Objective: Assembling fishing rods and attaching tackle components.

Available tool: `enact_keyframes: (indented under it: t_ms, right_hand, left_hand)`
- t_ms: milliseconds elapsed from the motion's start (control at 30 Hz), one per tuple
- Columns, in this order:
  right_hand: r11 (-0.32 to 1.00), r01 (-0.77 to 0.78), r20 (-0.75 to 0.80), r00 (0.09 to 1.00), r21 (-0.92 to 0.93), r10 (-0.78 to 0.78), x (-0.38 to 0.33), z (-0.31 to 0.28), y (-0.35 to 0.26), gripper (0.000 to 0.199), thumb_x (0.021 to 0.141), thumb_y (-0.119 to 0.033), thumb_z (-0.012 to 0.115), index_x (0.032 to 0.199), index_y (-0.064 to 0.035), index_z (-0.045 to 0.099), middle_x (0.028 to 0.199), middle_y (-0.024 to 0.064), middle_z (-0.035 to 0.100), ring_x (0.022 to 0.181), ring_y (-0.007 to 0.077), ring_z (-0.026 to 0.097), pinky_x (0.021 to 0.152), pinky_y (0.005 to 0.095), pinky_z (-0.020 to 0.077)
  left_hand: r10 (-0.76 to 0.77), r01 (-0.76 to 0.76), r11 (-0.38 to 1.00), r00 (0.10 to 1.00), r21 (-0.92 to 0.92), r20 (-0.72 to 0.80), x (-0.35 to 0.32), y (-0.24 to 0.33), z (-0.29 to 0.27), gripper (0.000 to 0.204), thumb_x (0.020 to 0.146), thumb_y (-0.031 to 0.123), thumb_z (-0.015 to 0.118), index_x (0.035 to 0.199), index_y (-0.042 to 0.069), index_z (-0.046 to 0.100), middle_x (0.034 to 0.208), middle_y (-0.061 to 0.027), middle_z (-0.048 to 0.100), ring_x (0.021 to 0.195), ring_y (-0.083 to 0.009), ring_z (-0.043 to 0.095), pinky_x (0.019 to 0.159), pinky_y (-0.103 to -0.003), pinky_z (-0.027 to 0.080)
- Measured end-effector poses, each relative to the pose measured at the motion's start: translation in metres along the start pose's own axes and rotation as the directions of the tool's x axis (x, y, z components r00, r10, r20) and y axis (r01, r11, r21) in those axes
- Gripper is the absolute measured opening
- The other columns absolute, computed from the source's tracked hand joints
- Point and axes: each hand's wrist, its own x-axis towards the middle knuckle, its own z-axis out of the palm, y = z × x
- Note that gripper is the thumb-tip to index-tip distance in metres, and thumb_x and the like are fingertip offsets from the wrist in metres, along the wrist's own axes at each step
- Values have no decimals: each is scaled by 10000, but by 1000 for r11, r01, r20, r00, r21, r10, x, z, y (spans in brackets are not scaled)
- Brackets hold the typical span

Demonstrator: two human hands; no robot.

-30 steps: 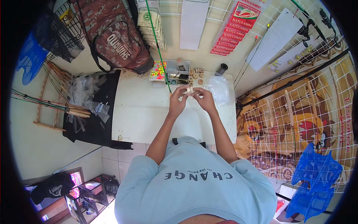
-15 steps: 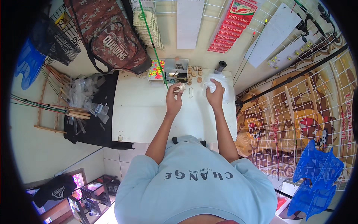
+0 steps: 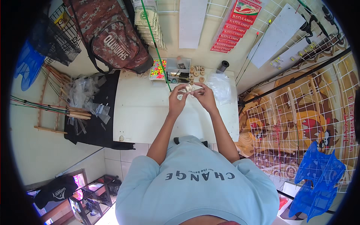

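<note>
My left hand [image 3: 177, 101] is closed around a small pale spool [image 3: 188, 88], pinched between thumb and fingers above the white table [image 3: 150, 116]. From the other side my right hand [image 3: 205, 98] meets it, its thumb and fingertips pressed together at the spool's right edge. A thin loop shows by those fingertips; whether it is loose or part of the spool I cannot tell. Several round wooden spools [image 3: 201, 79] lie just beyond my hands. To the right of my right hand is a crumpled clear plastic bag [image 3: 221, 90].
A compartment box [image 3: 173, 66] with bright floats [image 3: 158, 70] stands at the back. Near it are a black cylinder [image 3: 223, 66] and a green rod [image 3: 154, 45] slanting down toward my left hand. A camouflage bag [image 3: 112, 41] rests at the back left; rods with wooden handles [image 3: 79, 113] lie left.
My right hand has moved left, from beside the plastic bag to the spool in my left hand. My left hand has shifted slightly right. The thin loop's spot on the table is now behind my hands.
</note>
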Motion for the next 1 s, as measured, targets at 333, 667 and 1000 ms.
enact_keyframes:
  t_ms: [333,667,1000]
  right_hand:
    - [926,156,-361,889,-344,-284,8,-13,2,173,771,-31,656,936,-70,618,778,60,648,797,231,583,738,339,455]
    - [838,415,4,897,-354,-442,0,-4,-15,484,762,12,556,1228,-118,552,1251,138,524,1199,309,427,1063,399,315]
    - [816,423,57,898,-395,-437,-1,0,-26,474,770,3,569,1233,-99,563,1223,120,553,1144,325,452,1065,398,303]
  left_hand:
    - [-32,31,997,999,-73,-14,1,-11,0,338,837,-126,521,1145,12,508,1133,-104,585,1048,-188,592,826,-290,499]
    - [-8,7,998,1000,-61,-9,3,-5,3,335,836,-50,607,1156,29,548,1125,-89,601,997,-133,584,756,-255,495]
    - [-4,4,999,1000,-48,13,5,-4,-2,378,822,-67,596,1184,25,540,1159,-90,587,1020,-143,577,783,-260,498]
